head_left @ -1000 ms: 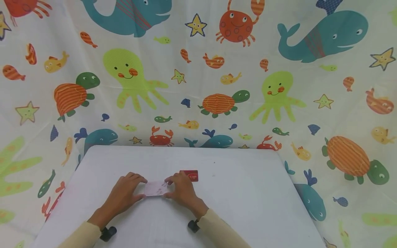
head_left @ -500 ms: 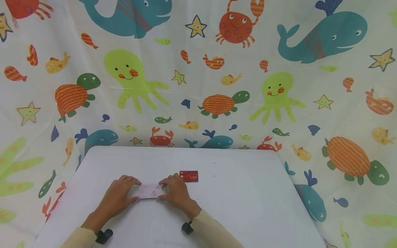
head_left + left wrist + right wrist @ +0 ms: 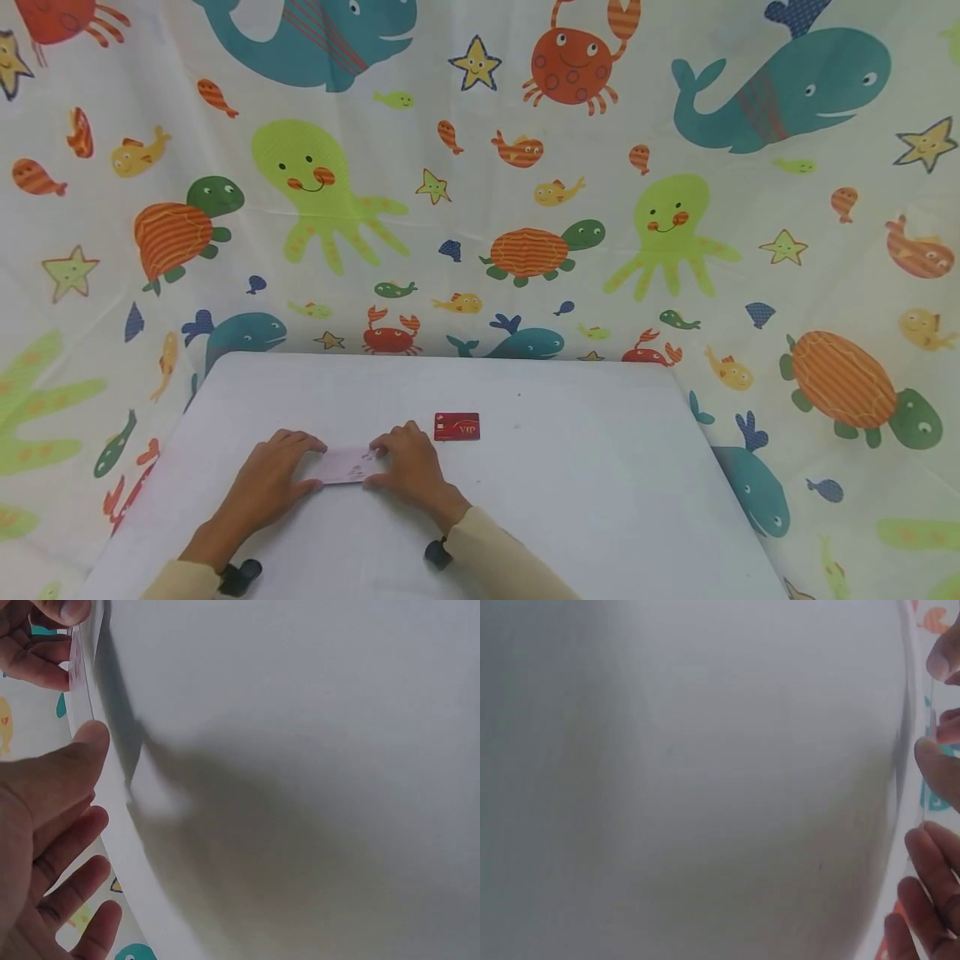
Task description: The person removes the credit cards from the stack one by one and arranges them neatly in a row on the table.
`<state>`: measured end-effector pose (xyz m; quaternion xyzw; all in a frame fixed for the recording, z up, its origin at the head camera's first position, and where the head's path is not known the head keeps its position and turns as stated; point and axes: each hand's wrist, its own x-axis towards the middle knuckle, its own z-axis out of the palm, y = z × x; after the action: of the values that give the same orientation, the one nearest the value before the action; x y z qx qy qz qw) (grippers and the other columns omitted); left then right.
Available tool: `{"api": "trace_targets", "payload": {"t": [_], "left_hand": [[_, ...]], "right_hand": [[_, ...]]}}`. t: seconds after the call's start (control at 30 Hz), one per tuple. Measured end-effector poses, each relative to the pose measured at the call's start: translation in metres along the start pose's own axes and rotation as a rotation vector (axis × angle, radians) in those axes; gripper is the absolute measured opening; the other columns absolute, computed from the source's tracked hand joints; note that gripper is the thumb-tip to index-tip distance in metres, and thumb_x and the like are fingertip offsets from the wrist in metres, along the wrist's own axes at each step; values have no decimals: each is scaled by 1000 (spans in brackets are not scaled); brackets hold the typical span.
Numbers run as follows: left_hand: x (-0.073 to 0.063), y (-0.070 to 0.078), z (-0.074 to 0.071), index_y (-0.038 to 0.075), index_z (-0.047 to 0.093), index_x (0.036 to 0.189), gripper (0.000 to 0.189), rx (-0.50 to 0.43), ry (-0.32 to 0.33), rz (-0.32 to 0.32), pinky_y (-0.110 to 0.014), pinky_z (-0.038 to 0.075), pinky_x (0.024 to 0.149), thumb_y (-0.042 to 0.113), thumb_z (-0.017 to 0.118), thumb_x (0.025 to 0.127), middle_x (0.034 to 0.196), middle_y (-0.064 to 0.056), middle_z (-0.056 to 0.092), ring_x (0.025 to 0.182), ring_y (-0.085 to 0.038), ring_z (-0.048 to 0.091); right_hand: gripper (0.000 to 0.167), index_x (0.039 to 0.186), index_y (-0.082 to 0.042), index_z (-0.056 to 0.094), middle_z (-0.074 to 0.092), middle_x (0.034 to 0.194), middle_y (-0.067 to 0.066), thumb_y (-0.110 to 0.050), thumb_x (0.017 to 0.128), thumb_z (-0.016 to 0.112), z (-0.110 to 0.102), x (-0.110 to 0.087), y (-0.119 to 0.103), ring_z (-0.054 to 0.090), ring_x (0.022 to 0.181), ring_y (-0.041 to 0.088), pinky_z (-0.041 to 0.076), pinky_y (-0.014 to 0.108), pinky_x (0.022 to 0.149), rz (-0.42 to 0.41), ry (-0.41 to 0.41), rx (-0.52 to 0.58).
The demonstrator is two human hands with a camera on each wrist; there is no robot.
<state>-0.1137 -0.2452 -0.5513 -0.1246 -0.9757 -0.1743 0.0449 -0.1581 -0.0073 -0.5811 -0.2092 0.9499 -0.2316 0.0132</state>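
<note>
Both hands hold a thin pale pink card [image 3: 347,465] with a small darker print near its right end, low over the white table. The left hand [image 3: 270,479] pinches its left end between thumb and fingers. On the right end, the right hand [image 3: 411,467] does the same. Seen edge-on in the left wrist view, a sliver of the pink card [image 3: 76,664] shows by the right hand's fingers [image 3: 37,664]. A red card [image 3: 457,427] marked VIP lies flat on the table, just beyond and right of the right hand, touched by neither.
The white table [image 3: 585,475] spreads around the hands, with its far edge against a curtain [image 3: 480,200] printed with sea animals. Dark wrist cameras [image 3: 242,577] sit at both cuffs. A few tiny specks dot the tabletop.
Both hands have moved left and slightly nearer the person, carrying the pink card between them. The red card, partly covered by the right hand before, is now fully visible.
</note>
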Motion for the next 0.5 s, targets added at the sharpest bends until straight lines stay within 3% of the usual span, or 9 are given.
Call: {"api": "trace_targets", "payload": {"t": [0.5], "left_hand": [[-11,-16,4,14,75,120,52,-4,-29,-31,-67,51,101,22,98,74,128,-12,74,124,-40,62]], "right_hand": [[44,123,-35,78,71,104,-21,-49,83,91,5,-1,-20,50,93,-3,45,13,82,-1,-30,14]]}}
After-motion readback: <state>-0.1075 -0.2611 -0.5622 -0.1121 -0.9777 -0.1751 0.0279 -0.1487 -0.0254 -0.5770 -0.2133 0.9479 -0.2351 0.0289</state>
